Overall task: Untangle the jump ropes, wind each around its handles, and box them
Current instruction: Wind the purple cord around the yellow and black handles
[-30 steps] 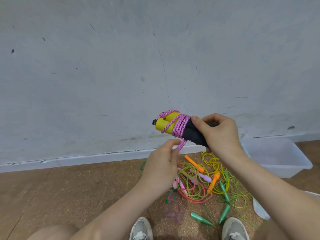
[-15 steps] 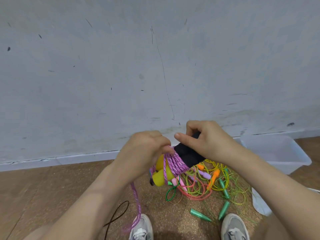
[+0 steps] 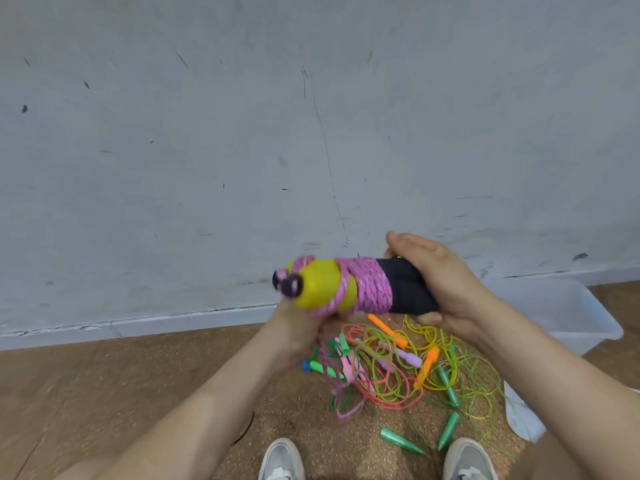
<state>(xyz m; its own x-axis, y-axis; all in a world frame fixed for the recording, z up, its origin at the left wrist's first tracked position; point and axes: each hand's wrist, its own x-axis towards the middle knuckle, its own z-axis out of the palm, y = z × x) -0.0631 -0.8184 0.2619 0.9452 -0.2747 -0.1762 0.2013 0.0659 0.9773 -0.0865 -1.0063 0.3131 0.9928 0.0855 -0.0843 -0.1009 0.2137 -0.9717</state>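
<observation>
Pink rope (image 3: pixel 372 289): wound in tight turns around the paired handles (image 3: pixel 363 287), held up in the air in front of the wall (image 3: pixel 242 133), above the floor pile. A loose tail (image 3: pixel 341 389) hung down from the bundle toward the floor.
Handling: the braided cord looked soft and limp, light, likely to slacken if tension dropped; the handles looked rigid, with a smooth yellow end (image 3: pixel 322 284) and a dark, probably foam, grip (image 3: pixel 405 289).
Best hold: the dark grip, clear of the windings, judged less slippery than the yellow plastic.
Right hand (image 3: pixel 440 282): fingers closed around the dark end of the handles, thumb underneath.
Left hand (image 3: pixel 298 334): under the yellow end, blurred; fingers seemed curled at the cord, but whether they pinched it could not be told.
Remaining ropes (image 3: pixel 398 368): a thin, springy-looking tangle of green, orange and coral cord on the cork floor (image 3: pixel 104 393), below the hands.
Box (image 3: pixel 561 306): clear plastic, on the floor by the wall, to the right.
</observation>
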